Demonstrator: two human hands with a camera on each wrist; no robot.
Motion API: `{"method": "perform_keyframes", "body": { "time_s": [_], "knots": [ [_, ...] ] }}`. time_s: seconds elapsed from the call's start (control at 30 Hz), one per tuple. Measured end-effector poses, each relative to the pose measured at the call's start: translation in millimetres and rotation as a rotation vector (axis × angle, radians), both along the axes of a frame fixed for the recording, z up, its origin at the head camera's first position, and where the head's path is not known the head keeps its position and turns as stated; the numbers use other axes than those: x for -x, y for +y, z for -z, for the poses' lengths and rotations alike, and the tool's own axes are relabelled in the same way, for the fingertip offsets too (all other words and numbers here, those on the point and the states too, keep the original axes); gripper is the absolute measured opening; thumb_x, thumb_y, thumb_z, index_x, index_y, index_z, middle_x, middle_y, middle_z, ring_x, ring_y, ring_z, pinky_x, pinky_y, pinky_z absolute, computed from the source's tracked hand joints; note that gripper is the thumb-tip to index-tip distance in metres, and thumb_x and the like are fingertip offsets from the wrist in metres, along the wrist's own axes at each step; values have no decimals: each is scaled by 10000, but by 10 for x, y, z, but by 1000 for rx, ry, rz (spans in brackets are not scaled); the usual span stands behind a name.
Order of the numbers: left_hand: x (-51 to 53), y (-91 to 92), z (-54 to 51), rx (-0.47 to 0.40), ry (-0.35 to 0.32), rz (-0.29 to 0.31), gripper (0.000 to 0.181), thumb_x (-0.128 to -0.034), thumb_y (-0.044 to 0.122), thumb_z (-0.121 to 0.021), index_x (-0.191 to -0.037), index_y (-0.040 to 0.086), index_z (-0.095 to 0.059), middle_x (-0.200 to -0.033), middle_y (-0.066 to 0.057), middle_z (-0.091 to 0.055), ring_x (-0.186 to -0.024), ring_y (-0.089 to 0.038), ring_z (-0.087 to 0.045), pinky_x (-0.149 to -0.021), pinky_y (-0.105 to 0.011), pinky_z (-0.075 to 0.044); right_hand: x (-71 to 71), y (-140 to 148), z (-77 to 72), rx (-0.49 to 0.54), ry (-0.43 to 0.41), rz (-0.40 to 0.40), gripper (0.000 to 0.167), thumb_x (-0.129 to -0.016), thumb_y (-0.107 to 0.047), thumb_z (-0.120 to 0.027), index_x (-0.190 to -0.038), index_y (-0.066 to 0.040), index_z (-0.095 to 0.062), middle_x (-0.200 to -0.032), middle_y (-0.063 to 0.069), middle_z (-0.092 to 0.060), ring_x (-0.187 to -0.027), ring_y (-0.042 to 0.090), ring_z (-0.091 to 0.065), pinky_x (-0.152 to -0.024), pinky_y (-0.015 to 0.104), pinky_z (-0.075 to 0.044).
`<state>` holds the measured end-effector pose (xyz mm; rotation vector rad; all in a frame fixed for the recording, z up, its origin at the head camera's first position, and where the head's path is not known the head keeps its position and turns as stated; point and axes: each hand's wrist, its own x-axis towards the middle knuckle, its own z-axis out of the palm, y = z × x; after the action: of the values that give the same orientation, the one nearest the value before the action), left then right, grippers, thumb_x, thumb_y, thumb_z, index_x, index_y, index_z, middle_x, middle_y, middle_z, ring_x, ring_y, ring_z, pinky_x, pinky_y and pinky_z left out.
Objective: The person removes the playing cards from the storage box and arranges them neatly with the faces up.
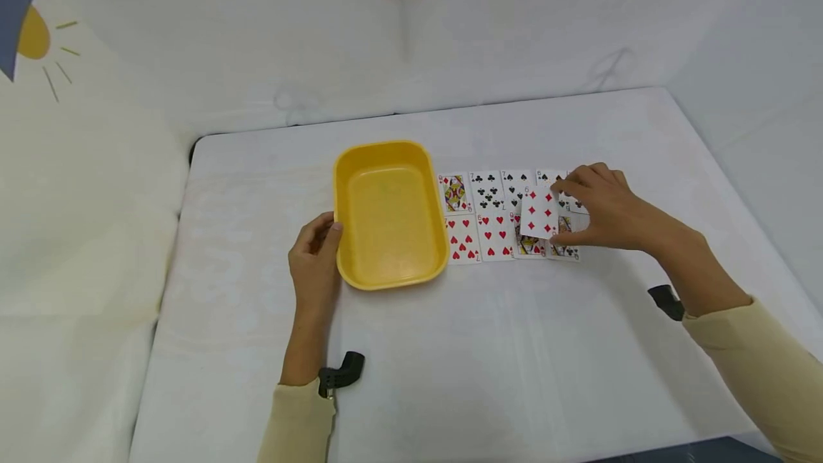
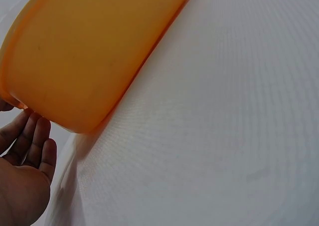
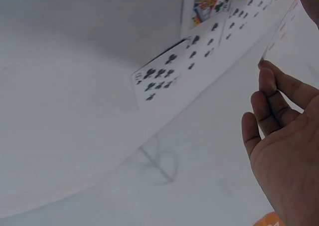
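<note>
A yellow plastic tray [image 1: 392, 279] lies on the table, its inside bare. My left hand [image 1: 315, 263] pinches the tray's left rim, thumb on top and fingers beneath; in the left wrist view the fingers [image 2: 40, 141] meet the tray's outer wall [image 2: 94, 61]. Held by its edges between thumb and fingers of my right hand [image 1: 611, 213] is a six of diamonds playing card [image 1: 539, 213], raised over two rows of face-up playing cards [image 1: 463, 239]. Those rows start right beside the tray. The raised card partly covers several cards under it.
White cloth covers the table [image 1: 450, 370], whose far edge meets a white wall [image 1: 347, 56] with sun drawings. A black wrist device [image 1: 343, 371] is on the left arm, another [image 1: 666, 301] on the right. A dark object [image 1: 694, 451] shows at the near right edge.
</note>
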<state>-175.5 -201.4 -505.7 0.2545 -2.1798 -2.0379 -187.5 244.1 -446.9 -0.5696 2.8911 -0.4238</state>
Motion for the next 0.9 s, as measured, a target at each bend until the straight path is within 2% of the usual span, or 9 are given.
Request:
{"method": "perform_keyframes", "body": {
  "time_s": [0.33,0.53,0.7,0.9],
  "knots": [
    [0,-17,-25,11,-11,-5,357,-975,275,-675,-1282,94,-667,-1233,-119,-627,-1062,-190,-572,-895,-221,-484,-125,346,121,-9,4,29,784,-640,-370,-942,-1249,-9,-605,-1175,158,-520,-1154,396,-386,-908,585,-305],
    [-5,-40,-24,7,-4,-7,350,-974,275,-675,-1270,88,-672,-1209,-87,-631,-1055,-197,-571,-888,-229,-483,-230,533,171,-36,-32,85,801,-625,-384,-952,-1241,0,-612,-1163,164,-535,-1141,409,-386,-886,572,-310],
    [-11,-64,-36,20,-11,-16,346,-971,297,-678,-1258,105,-682,-1192,-69,-638,-1052,-199,-575,-880,-223,-488,-291,623,225,-51,-62,115,779,-634,-365,-951,-1233,-1,-610,-1155,168,-534,-1131,417,-388,-882,584,-319],
    [-21,-100,-41,13,-12,-17,354,-972,307,-675,-1264,108,-681,-1211,-94,-636,-1065,-203,-575,-885,-219,-491,-323,658,245,-28,-62,112,778,-624,-375,-955,-1226,-17,-616,-1145,159,-541,-1116,409,-396,-869,587,-315]
  ]
}}
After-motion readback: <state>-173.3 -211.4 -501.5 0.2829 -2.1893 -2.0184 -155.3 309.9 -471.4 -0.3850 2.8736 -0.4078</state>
